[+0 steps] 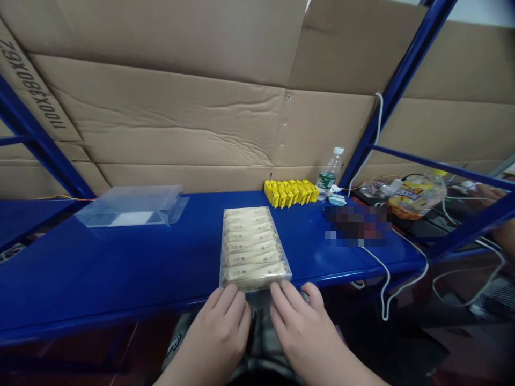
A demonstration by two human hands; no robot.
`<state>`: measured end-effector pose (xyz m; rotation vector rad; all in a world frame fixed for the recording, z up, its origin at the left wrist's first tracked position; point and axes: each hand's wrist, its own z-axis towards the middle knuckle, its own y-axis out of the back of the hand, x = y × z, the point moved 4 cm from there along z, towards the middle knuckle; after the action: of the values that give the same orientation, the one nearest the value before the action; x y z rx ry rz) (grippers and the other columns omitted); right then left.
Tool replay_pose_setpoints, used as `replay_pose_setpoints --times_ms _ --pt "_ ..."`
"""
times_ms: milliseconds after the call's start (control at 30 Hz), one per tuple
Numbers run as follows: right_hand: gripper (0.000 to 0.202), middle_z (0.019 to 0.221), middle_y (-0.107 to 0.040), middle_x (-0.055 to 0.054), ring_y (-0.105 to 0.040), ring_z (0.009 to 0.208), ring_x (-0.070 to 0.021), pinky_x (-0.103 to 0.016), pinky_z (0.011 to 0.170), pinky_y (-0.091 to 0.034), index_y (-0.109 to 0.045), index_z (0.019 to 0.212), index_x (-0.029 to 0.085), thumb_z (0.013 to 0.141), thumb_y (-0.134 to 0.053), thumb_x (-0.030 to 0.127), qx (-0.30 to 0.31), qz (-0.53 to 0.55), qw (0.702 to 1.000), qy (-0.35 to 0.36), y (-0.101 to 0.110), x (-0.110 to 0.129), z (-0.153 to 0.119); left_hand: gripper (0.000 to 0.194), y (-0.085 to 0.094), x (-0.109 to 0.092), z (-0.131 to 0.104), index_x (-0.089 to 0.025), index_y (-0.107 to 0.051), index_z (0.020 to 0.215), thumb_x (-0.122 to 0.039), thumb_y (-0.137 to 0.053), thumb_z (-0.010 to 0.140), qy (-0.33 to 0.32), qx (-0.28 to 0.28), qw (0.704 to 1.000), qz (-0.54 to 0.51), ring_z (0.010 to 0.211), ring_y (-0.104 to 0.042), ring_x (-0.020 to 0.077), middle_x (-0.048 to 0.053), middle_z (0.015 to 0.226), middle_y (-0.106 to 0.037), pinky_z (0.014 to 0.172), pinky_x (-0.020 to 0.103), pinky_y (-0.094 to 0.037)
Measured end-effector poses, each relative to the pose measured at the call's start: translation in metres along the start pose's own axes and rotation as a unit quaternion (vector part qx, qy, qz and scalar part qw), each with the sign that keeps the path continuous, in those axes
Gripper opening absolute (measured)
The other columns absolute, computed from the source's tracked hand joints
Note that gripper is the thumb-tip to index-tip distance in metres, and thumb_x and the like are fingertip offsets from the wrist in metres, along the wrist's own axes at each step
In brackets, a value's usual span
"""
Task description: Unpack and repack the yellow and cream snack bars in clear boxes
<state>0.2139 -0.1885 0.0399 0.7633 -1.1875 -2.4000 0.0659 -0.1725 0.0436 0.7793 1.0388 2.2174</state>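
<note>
A clear plastic box (255, 244) lies flat on the blue shelf, its near end at the front edge. Inside it, several cream-coloured wrapped packets (253, 247) with small dark print are stacked in a row. At the near left corner of the box, my left hand (223, 321) has its fingers bent and pressed together against the end. My right hand (300, 316) grips the near right corner the same way, its fingers curled. Both thumbs and the front end of the box are largely hidden behind the hands.
On the left lies another clear plastic box (137, 206). Several yellow packets (290, 193) stand at the back beside a water bottle (329, 174). To the right are a blurred-out item (356, 225), white cables (386, 284) and a plastic jar (418, 195). Blue posts (396, 88) frame the shelf.
</note>
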Motion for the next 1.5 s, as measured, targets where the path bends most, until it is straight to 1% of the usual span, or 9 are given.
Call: replay_pose_setpoints --times_ms 200,367,533,633,800,967,1133,1300,1500 --pt "0.021 0.111 -0.071 -0.018 -0.059 0.105 -0.0301 -0.042 0.092 -0.041 -0.072 0.099 0.008 0.084 -0.057 0.013 -0.025 0.000 0.999 0.030 -0.004 0.002 -0.005 0.025 0.004 0.003 0.001 -0.012 -0.065 0.086 -0.003 -0.042 0.082 -0.027 -0.010 1.000 -0.011 0.075 -0.061 0.0228 0.010 0.078 -0.066 0.071 0.036 -0.054" --pt "0.019 0.101 -0.071 -0.017 -0.061 0.099 -0.0278 -0.040 0.096 -0.044 -0.070 0.094 0.007 0.082 -0.056 0.006 -0.044 0.032 0.998 0.028 -0.005 -0.002 -0.001 0.022 0.001 0.006 0.009 -0.015 -0.061 0.076 0.001 -0.047 0.072 0.011 0.030 0.999 0.004 0.065 -0.059 0.0222 0.007 0.070 -0.062 0.064 0.036 -0.056" --pt "0.009 0.076 -0.062 -0.010 -0.056 0.077 -0.0230 -0.036 0.075 -0.051 -0.068 0.076 0.011 0.077 -0.061 0.004 -0.004 0.041 0.999 0.018 -0.005 -0.005 0.013 0.023 -0.004 0.005 0.012 -0.016 -0.060 0.075 0.003 -0.053 0.064 0.057 0.066 0.996 0.012 0.064 -0.060 0.0222 0.005 0.070 -0.062 0.062 0.036 -0.057" --pt "0.009 0.070 -0.056 -0.006 -0.053 0.071 -0.0209 -0.033 0.066 -0.050 -0.065 0.071 0.012 0.077 -0.066 0.005 0.007 0.031 0.999 0.015 -0.009 -0.006 0.019 0.025 -0.007 0.007 0.010 -0.016 -0.063 0.077 0.003 -0.054 0.063 0.085 0.073 0.994 -0.006 0.065 -0.061 0.0231 0.006 0.072 -0.063 0.062 0.037 -0.057" --pt "0.011 0.071 -0.057 -0.006 -0.054 0.072 -0.0212 -0.033 0.067 -0.051 -0.065 0.074 0.013 0.085 -0.067 0.011 0.035 0.006 0.999 0.017 -0.012 -0.009 0.024 0.023 -0.008 0.012 0.006 -0.016 -0.064 0.079 0.001 -0.054 0.066 0.095 0.049 0.994 -0.023 0.068 -0.061 0.0232 0.007 0.075 -0.064 0.064 0.038 -0.057" --pt "0.009 0.073 -0.059 -0.007 -0.055 0.071 -0.0215 -0.033 0.063 -0.051 -0.065 0.074 0.012 0.079 -0.072 0.013 0.038 0.011 0.998 0.042 -0.007 -0.013 0.025 0.022 -0.005 0.012 0.011 -0.017 -0.062 0.076 0.002 -0.054 0.068 0.107 0.073 0.991 -0.009 0.067 -0.060 0.0225 0.005 0.074 -0.063 0.063 0.036 -0.054" --pt "0.007 0.079 -0.063 -0.010 -0.057 0.076 -0.0238 -0.035 0.070 -0.052 -0.066 0.078 0.011 0.076 -0.070 0.007 0.017 0.031 0.999 0.034 -0.009 -0.015 0.021 0.021 -0.001 0.011 0.017 -0.018 -0.060 0.070 0.002 -0.055 0.066 0.110 0.086 0.990 -0.018 0.064 -0.059 0.0247 0.005 0.072 -0.062 0.058 0.037 -0.051" --pt "0.015 0.079 -0.063 -0.011 -0.056 0.076 -0.0238 -0.035 0.070 -0.052 -0.067 0.078 0.011 0.081 -0.054 0.002 -0.016 0.047 0.998 0.042 -0.009 -0.012 0.015 0.022 0.000 0.017 0.014 -0.018 -0.061 0.071 0.003 -0.056 0.067 0.127 0.085 0.988 -0.015 0.068 -0.059 0.0246 0.005 0.073 -0.063 0.061 0.037 -0.051" --pt "0.026 0.081 -0.063 -0.013 -0.055 0.082 -0.0248 -0.036 0.077 -0.050 -0.066 0.082 0.009 0.086 -0.043 -0.003 -0.053 0.084 0.995 0.023 -0.011 -0.014 0.013 0.023 0.000 0.021 0.013 -0.017 -0.061 0.073 0.004 -0.055 0.069 0.086 0.086 0.992 -0.017 0.067 -0.054 0.0236 0.005 0.073 -0.060 0.062 0.037 -0.050"
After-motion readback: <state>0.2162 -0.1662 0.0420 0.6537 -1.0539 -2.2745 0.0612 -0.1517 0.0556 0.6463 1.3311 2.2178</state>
